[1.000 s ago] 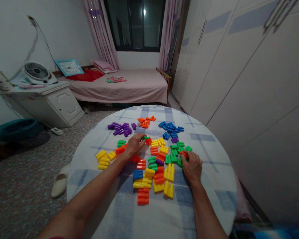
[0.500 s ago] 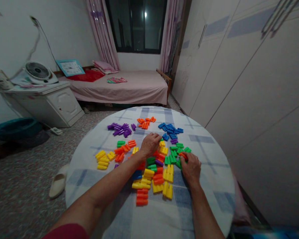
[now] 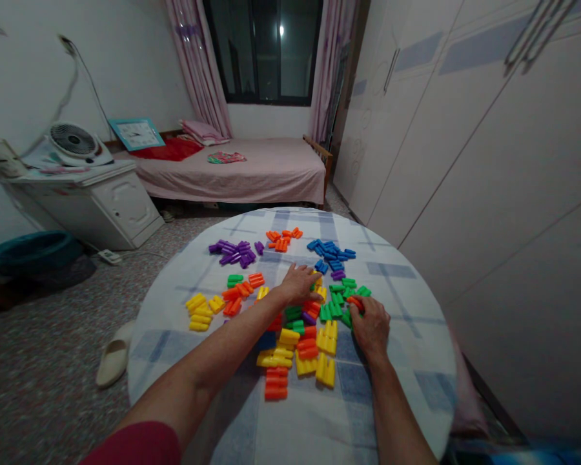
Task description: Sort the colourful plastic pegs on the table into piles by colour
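Note:
Reaching over the middle of the round table, my left hand (image 3: 300, 285) has its fingers stretched out and apart. Its fingertips are at some yellow plastic blocks (image 3: 318, 279), partly covering them. My right hand (image 3: 372, 324) is closed on an orange plastic block (image 3: 355, 302), beside a pile of green blocks (image 3: 336, 299). Between and below the hands lies a cluster of mixed blocks, with dark green (image 3: 293, 313), purple (image 3: 309, 318) and larger yellow ones (image 3: 326, 337). My left forearm hides part of this cluster.
Purple blocks (image 3: 235, 251), orange blocks (image 3: 281, 241) and blue blocks (image 3: 330, 250) lie in piles toward the far edge. Yellow blocks (image 3: 200, 312) and red-orange blocks (image 3: 237, 292) lie at the left. A checked cloth (image 3: 397, 381) covers the table. Behind stands a bed (image 3: 252, 177).
My left hand has moved slightly right and its fingers have spread from a closed grip near a small green block. My right hand stays in place with the orange block.

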A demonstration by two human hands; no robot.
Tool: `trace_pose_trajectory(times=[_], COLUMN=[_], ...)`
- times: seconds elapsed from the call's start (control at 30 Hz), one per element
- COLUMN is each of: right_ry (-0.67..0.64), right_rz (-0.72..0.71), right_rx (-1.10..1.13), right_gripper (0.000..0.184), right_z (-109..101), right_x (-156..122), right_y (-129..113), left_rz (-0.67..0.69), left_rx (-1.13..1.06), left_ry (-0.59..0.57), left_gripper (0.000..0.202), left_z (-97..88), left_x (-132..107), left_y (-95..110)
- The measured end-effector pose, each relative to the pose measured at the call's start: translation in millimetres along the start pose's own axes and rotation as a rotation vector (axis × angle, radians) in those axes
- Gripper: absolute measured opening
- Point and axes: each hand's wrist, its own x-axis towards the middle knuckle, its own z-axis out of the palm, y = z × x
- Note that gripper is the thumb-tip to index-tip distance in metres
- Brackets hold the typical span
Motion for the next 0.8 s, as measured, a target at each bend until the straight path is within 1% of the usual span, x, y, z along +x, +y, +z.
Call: trace_pose_trajectory(times=[0.1, 0.23, 0.3, 0.4, 0.5, 0.6, 0.73, 0.8], right_ry=[-0.002, -0.008, -0.010, -0.009, -0.001, 0.003, 0.006, 0.010], right_rz=[0.001, 0.004, 0.004, 0.005, 0.004, -0.001, -0.002, -0.005], right_rx=[-0.004, -0.002, 0.000, 0.010, 0.008, 0.003, -0.001, -0.003], right_gripper=[0.024, 0.024, 0.025, 0.025, 0.025, 0.025, 0.024, 0.024], right_z=[1, 1, 1, -1, -2, -2, -2, -2], right_x=[0, 1, 1, 0, 0, -1, 0, 0], right_y=[2, 2, 1, -1, -2, -2, -2, -2], left_rz=[0.018, -0.025, -0.045, -0.030, 0.013, 0.018, -0.011, -0.029], left_rx=[0.047, 0.085, 0.072, 0.017, -0.054, -0.115, -0.219, -0.274], left_ry=[-0.015, -0.058, -0.086, -0.125, -0.127, -0.091, 0.014, 0.072], left_gripper=[0.068, 0.066, 0.065, 0.068, 0.071, 0.069, 0.048, 0.044], left_z=[-1.6, -2.8, -4.6, -7.6, -7.8, -4.1, 3.2, 4.9], left_x=[6, 13, 15, 18, 19, 16, 7, 2], left_y=[5, 12, 12, 4, -11, -25, -36, -38])
